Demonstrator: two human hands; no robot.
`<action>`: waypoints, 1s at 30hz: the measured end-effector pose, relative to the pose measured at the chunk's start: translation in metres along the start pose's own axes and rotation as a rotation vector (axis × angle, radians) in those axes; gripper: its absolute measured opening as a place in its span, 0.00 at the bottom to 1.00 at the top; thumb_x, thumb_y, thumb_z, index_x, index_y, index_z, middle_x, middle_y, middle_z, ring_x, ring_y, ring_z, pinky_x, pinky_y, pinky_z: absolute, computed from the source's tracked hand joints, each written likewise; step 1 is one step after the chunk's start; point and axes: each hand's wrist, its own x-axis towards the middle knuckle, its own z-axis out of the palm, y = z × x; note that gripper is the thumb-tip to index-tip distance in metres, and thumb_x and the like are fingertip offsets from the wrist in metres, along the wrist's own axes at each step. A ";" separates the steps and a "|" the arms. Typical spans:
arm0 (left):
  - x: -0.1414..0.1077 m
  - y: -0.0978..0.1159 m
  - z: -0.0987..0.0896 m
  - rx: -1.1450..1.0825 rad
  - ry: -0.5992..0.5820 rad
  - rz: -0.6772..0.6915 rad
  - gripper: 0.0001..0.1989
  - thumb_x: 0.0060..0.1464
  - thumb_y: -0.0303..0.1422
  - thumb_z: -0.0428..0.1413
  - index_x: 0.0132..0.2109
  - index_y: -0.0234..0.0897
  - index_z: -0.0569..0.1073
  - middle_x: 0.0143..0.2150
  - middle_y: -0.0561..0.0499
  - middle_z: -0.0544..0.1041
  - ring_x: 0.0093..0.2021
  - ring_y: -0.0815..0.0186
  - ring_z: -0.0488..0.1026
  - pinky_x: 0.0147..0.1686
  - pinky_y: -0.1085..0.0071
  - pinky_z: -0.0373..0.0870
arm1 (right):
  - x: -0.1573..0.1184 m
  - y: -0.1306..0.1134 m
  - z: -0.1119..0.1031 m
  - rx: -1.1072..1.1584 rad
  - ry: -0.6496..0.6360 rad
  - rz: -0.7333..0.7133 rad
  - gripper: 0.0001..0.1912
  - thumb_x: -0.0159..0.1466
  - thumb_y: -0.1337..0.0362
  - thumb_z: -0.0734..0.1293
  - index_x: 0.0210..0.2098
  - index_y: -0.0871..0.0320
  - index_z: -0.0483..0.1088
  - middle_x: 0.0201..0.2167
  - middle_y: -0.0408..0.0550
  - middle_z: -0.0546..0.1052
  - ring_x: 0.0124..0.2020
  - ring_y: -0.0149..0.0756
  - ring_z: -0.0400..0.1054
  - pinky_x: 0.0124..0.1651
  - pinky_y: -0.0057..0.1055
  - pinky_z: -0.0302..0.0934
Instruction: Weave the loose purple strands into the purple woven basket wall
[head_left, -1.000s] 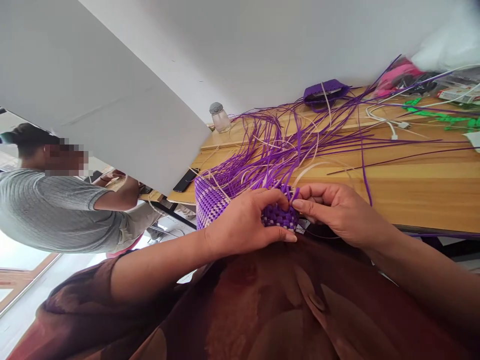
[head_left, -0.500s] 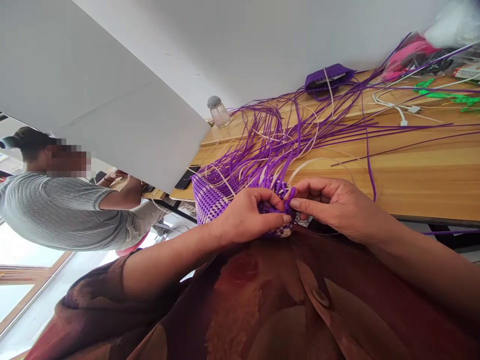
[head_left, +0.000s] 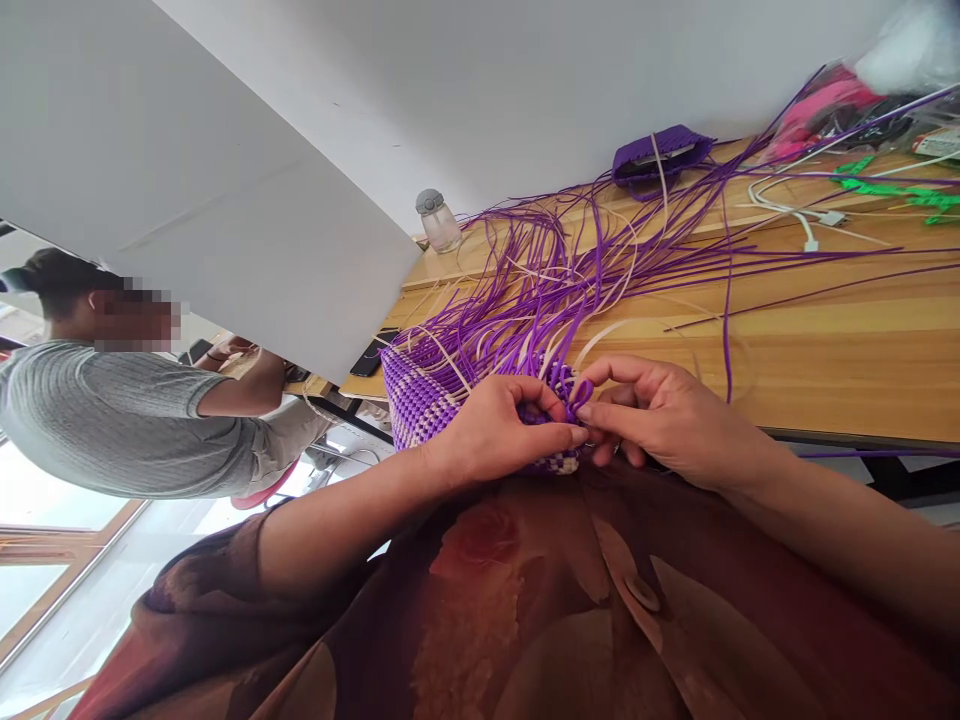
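Note:
A purple and cream woven basket (head_left: 416, 400) lies at the table's near edge, long loose strips (head_left: 517, 290) fanning out from its rim across the tabletop. My left hand (head_left: 502, 428) is closed on the basket's woven edge, thumb and forefinger pinching it. Close beside it, my right hand (head_left: 660, 410) pinches a purple strip (head_left: 579, 395), which bends into a small loop at the edge. Both hands cover part of the weave, so the exact crossing of the strip there is hidden.
On the wooden table (head_left: 840, 350) are a lidded bottle (head_left: 439, 222), a dark phone (head_left: 373, 355), a purple woven pouch (head_left: 660, 160), white cables (head_left: 795, 215), green pieces (head_left: 892, 190) and plastic bags (head_left: 907, 60). A person in a grey shirt (head_left: 142, 420) sits at the left.
The purple strip at my right fingers now forms a more open loop. My right hand's lower fingers have spread slightly, and a hanging purple strip has shifted left.

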 end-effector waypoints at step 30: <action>0.002 -0.007 -0.002 -0.018 0.100 0.060 0.10 0.49 0.37 0.63 0.29 0.33 0.75 0.24 0.56 0.70 0.26 0.72 0.63 0.28 0.74 0.58 | -0.017 0.012 0.006 -0.091 0.042 -0.132 0.06 0.64 0.63 0.67 0.33 0.57 0.69 0.22 0.38 0.67 0.23 0.26 0.57 0.24 0.24 0.51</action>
